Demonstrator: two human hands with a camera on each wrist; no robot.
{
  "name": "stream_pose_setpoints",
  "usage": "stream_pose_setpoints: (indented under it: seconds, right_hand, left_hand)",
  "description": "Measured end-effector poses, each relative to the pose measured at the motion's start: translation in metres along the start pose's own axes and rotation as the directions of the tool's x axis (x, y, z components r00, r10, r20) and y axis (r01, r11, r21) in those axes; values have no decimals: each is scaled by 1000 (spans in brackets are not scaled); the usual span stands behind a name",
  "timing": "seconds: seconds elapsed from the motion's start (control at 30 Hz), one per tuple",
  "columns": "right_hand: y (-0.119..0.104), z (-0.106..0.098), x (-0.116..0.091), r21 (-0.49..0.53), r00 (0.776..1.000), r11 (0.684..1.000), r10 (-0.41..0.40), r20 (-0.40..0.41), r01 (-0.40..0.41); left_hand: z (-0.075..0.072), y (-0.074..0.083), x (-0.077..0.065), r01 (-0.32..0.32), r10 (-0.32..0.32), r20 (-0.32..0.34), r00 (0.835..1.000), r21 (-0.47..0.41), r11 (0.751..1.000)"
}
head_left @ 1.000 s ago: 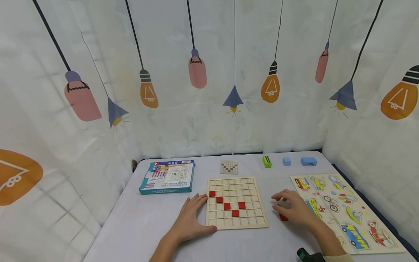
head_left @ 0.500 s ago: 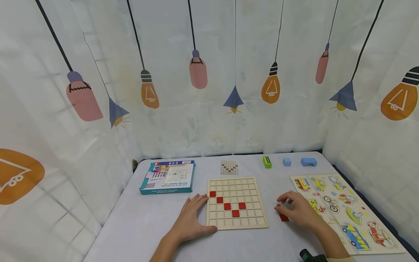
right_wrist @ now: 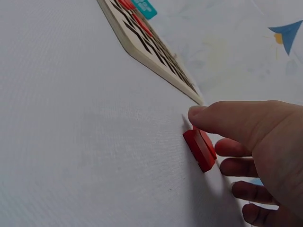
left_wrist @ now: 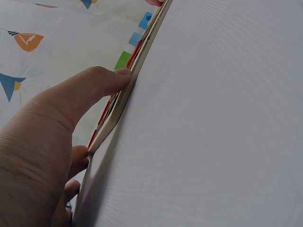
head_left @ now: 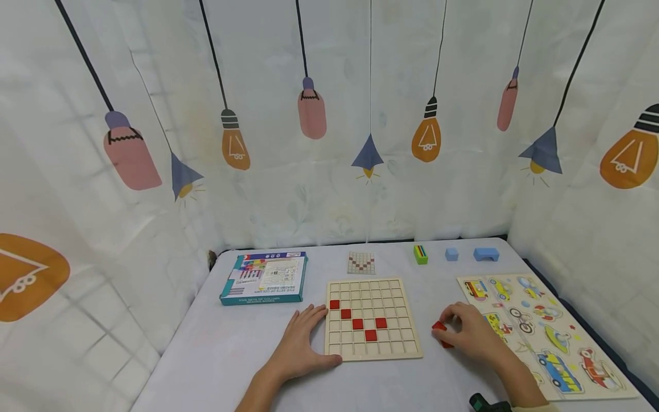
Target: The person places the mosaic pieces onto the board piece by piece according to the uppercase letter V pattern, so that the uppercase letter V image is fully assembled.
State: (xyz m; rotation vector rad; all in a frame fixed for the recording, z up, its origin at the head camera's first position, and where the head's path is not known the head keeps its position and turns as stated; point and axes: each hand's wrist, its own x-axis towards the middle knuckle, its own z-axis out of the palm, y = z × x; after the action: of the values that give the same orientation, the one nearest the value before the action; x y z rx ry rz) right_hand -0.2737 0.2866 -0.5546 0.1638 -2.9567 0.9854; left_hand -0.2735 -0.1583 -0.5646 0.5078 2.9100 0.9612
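A wooden grid board (head_left: 337,349) lies on the table with several red square tiles (head_left: 370,335) in its cells. Against its left side rests my left hand (head_left: 298,349), thumb at the near edge and fingers at the left rim. In the left wrist view the left thumb (left_wrist: 102,80) presses the board's edge (left_wrist: 124,97). Right of the board, my right hand (head_left: 471,332) pinches a red tile (head_left: 439,325) between thumb and forefinger. Another red tile (head_left: 447,344) lies just below it on the cloth. In the right wrist view the thumb partly covers the red tiles (right_wrist: 202,149).
Beside the right forearm lies a vehicle picture puzzle board (head_left: 561,337). At the back are a small pattern card (head_left: 361,263), a green block (head_left: 420,255), a blue cube (head_left: 451,254) and a blue arch block (head_left: 486,254). A flat box (head_left: 265,278) sits back left.
My right hand has moved slightly right and its thumb and forefinger have closed on a red tile, which is now tilted. The left hand and the board keep their places.
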Motion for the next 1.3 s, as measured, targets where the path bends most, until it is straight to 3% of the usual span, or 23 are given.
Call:
stream_pose_setpoints:
  seconds: [0.5,1.03,1.3]
  right_hand:
    - [-4,6,-1,-41,997,998,-51,-60,48]
    - [-6,6,0,46,998,998,-32,-57,34]
    - [-15,3,3,11,993,996,-92,-78,93]
  left_hand:
    - [-1,1,0,-6,6,-5,1000,6,1000]
    - [-1,2,1,5,-5,-1,1000,-3,1000]
    - [-1,3,1,7,-7,2,1000,-4,1000]
